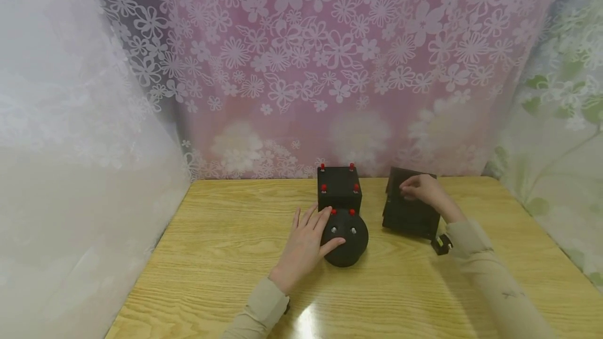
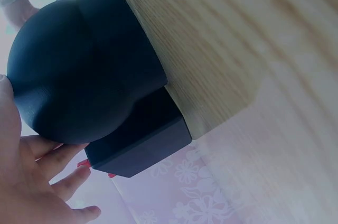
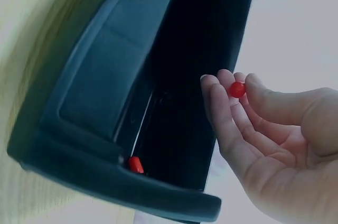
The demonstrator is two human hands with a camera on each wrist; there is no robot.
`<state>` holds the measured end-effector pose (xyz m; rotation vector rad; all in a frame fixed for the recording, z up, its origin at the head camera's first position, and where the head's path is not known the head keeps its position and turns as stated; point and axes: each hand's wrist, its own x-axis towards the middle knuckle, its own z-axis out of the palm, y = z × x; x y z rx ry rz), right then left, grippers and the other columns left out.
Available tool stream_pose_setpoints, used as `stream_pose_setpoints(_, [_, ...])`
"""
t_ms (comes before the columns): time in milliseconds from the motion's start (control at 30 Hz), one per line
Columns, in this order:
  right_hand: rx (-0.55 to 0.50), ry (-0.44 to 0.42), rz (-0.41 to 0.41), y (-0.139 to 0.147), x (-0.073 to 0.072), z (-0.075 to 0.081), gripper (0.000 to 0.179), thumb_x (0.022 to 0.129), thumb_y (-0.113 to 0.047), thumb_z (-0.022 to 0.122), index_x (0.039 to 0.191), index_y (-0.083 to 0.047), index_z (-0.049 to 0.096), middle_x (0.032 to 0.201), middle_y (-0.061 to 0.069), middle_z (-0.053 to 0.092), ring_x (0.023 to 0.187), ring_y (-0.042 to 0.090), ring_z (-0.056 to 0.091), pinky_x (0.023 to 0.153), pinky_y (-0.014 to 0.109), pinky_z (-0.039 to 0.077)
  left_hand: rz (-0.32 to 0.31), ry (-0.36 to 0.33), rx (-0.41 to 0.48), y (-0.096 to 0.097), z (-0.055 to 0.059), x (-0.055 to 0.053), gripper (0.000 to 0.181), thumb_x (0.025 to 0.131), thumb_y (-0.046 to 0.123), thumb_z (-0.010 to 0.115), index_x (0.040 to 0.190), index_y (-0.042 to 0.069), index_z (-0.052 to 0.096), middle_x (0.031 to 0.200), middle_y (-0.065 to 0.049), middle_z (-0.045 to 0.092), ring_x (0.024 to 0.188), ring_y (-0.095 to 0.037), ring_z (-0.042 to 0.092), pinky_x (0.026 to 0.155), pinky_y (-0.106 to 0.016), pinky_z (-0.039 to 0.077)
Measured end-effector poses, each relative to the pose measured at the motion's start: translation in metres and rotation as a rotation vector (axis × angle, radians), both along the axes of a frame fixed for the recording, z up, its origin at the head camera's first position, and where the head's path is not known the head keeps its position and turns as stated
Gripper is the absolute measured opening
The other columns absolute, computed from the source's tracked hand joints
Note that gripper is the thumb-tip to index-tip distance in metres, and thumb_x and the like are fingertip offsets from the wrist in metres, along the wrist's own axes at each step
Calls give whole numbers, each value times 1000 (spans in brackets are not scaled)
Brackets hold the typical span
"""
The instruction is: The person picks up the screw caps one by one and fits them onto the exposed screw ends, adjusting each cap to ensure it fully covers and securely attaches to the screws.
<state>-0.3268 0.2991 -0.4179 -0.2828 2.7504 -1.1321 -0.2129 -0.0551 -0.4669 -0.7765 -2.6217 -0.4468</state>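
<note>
A round-topped black stand (image 1: 345, 250) carries red caps near its far edge and two bare silver posts nearer me. My left hand (image 1: 303, 245) rests against its left side, fingers extended and thumb lying over the top. In the left wrist view the fingertips touch the underside of the stand's curved rim (image 2: 58, 71). To the right, my right hand (image 1: 421, 190) hovers over an open black bin (image 1: 410, 216). Between thumb and fingers it pinches a small red cap (image 3: 238, 89), seen end-on. Another red cap (image 3: 135, 165) lies inside the bin.
Behind the round stand is a square black block (image 1: 339, 182) with red caps at its corners. All stand on a wood-grain table (image 1: 226, 255). A pink floral curtain (image 1: 301, 67) hangs at the table's back edge, with pale sheets on both sides.
</note>
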Motion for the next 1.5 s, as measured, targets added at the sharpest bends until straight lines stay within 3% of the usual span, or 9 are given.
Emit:
stream_pose_setpoints(300, [-98,14,-20,-6,16,4,39,108,-14,52,129,19,57,120,33,66,101,35,72,89,44,59,7,15,-21,0,-2,0,80,98,66,43,157,12,39,153,-7,49,148,-30,36,124,-56,17])
stream_pose_setpoints(667, [-235,7,-73,-15,37,3,43,111,-20,45,139,12,54,127,32,62,101,23,73,111,62,38,11,2,-29,-1,-1,0,80,98,67,41,157,13,38,154,-7,49,149,-29,34,124,-56,17])
stream_pose_setpoints(833, [-287,28,-72,-21,45,4,44,111,-17,42,143,12,49,126,31,64,96,13,73,110,61,40,5,-3,-24,-1,-1,0,80,99,67,41,157,12,38,154,-8,48,149,-29,35,124,-56,17])
stream_pose_setpoints(1000, [-372,70,-54,-29,54,6,44,110,-13,46,145,12,45,125,29,62,92,3,70,100,41,54,6,1,-20,-1,-1,0,80,99,67,42,157,12,38,154,-8,49,148,-30,36,125,-56,17])
stream_pose_setpoints(1133, [-483,101,-49,-34,59,4,43,108,-13,52,138,18,46,111,9,68,89,1,68,86,21,58,9,-11,-24,0,-1,0,80,99,67,42,158,13,38,155,-7,48,149,-29,34,125,-55,16])
stream_pose_setpoints(1267, [-533,114,-38,-38,61,3,42,107,-16,55,132,16,51,102,-6,69,90,5,70,84,18,57,13,-20,-23,0,-1,0,80,98,67,42,158,14,37,155,-6,48,151,-27,32,126,-54,14])
stream_pose_setpoints(1500, [-556,117,-17,-53,68,10,42,106,-19,56,130,15,54,99,-13,68,91,6,69,85,19,57,16,-19,-17,0,-2,0,80,98,67,43,158,14,37,155,-6,47,151,-26,30,126,-54,13])
